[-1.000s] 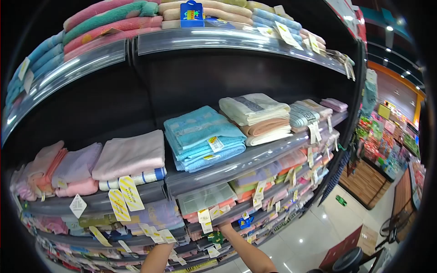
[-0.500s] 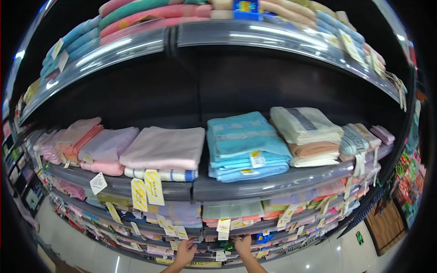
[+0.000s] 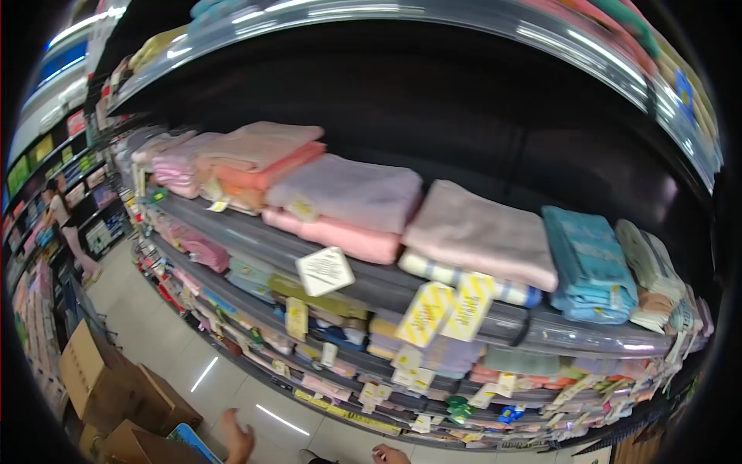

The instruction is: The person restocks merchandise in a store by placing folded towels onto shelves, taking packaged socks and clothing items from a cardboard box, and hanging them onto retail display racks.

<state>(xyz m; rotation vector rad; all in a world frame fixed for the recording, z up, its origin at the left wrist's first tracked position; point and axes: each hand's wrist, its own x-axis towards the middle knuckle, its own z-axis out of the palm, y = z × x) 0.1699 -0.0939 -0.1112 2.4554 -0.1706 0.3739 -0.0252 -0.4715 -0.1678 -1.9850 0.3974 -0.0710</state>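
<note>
My left hand (image 3: pixel 236 437) is low in the view, over the floor beside the cardboard boxes. Its fingers are apart and loosely bent, with nothing in them. Only part of my right hand (image 3: pixel 390 455) shows at the bottom edge, below the shelves; its fingers look curled, but the frame cuts them off. Neither hand touches the folded towels. On the shelf lie a lilac towel (image 3: pixel 352 189) over a pink one, a pale pink towel (image 3: pixel 483 236) over a striped one, and a blue towel stack (image 3: pixel 591 263).
Open cardboard boxes (image 3: pixel 116 387) stand on the tiled floor at lower left, one holding a blue-edged item (image 3: pixel 193 442). Paper tags (image 3: pixel 325 271) hang over the shelf edge (image 3: pixel 363 271). Another person (image 3: pixel 66 224) stands far down the aisle at left.
My view has swung left, bringing the boxes and aisle into sight. Both hands have come away from the lower shelves; the left is now out over the floor.
</note>
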